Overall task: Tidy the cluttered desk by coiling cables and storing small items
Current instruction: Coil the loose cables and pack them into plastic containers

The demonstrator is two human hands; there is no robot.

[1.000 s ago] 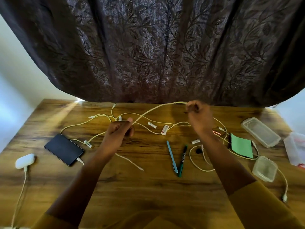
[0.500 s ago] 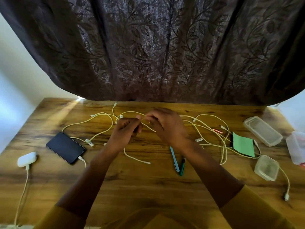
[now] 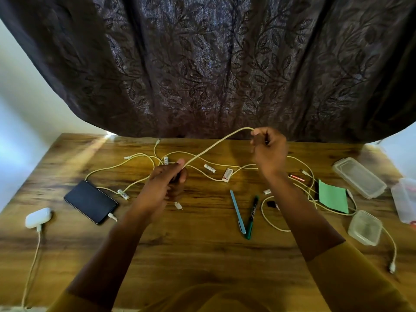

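clearly only beginning. pinching one cream cable with the left hand, fingers curled round it low over the desk; gripping the same cable higher with the right hand, fingers closed on it near the curtain. stretching that length taut and slanting between the two hands, its free plug dangling just below the left hand. not yet showing any finished coil.

still lying loose: other pale cables tangling across the back of the desk, one running to the phone, another to the white charger at the left edge, more looping round the green note on the right. small items also waiting outside storage: batteries scattered among the cables, a small white box, a blue pen beside a green marker. three clear containers sitting at the right; contents too blurred to tell.

judging nearly everything as remaining: coiling each cable, then boxing the small things.
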